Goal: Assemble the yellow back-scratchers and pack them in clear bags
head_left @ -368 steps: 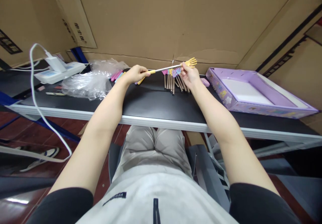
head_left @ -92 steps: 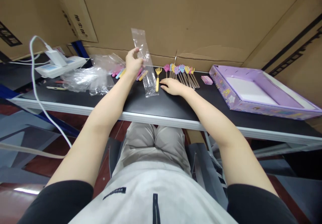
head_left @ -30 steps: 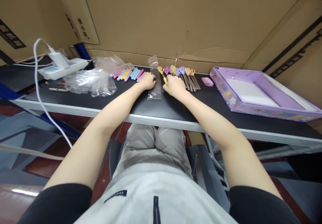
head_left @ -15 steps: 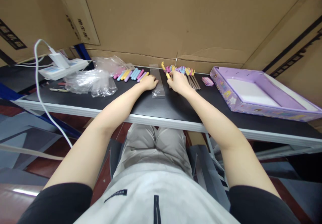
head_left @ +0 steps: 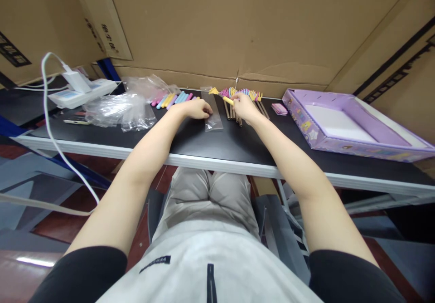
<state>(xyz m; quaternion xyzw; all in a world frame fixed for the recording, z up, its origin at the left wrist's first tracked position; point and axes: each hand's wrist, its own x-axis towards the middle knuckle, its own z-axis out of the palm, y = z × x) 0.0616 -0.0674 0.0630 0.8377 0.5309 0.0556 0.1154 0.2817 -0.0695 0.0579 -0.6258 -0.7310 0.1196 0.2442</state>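
Note:
My right hand (head_left: 243, 105) is closed on a back scratcher with a yellow hand-shaped head (head_left: 213, 91) and a yellow grip (head_left: 228, 100). Its head points left, over the top of a narrow clear plastic sleeve (head_left: 214, 122) lying flat on the table. My left hand (head_left: 197, 109) is at the sleeve's left edge, fingers loosely bent and apart with nothing visible in them. Behind and beneath my right hand is a row of back scratchers (head_left: 261, 105) with coloured heads and metal rods. Coloured grips (head_left: 170, 100) lie in a row behind my left forearm, partly hidden.
A pile of clear plastic bags (head_left: 125, 112) lies to the left, near a white power strip (head_left: 97, 93) with a plugged-in cable. To the right are small pink cards (head_left: 279, 109) and a purple open box (head_left: 319, 145). Cardboard (head_left: 190, 31) walls the back.
My right hand has swung the yellow back scratcher from nearly upright to lying leftward, its head now over the sleeve. My left hand has shifted slightly left and its fingers have bent.

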